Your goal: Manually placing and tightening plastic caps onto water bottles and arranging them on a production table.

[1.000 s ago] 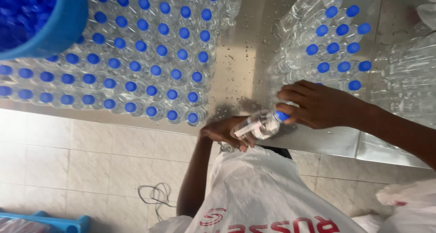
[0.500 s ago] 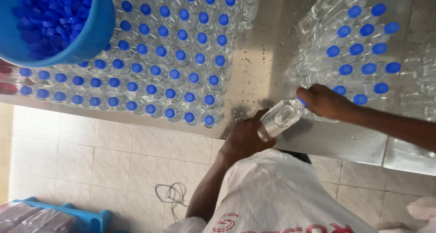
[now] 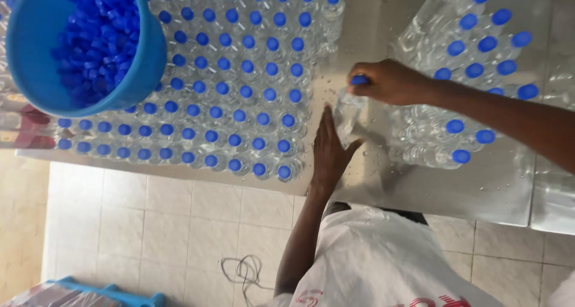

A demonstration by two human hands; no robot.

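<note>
Bucket (image 3: 36, 55) of blue caps sits far left above the capped bottle rows (image 3: 239, 85). Left hand (image 3: 328, 148) lies flat, fingers straight (not gripping), against a clear bottle (image 3: 347, 118) on the wet metal table (image 3: 479, 187). Right hand (image 3: 389, 82) is clamped over its blue cap, arm stretched in from the right.

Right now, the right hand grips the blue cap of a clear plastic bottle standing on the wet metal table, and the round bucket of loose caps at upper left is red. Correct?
Not quite. The head view shows the round plastic bucket is blue, like the loose caps inside. The rest holds: the right hand grips the clear plastic bottle by its blue cap on the wet metal table.
</note>
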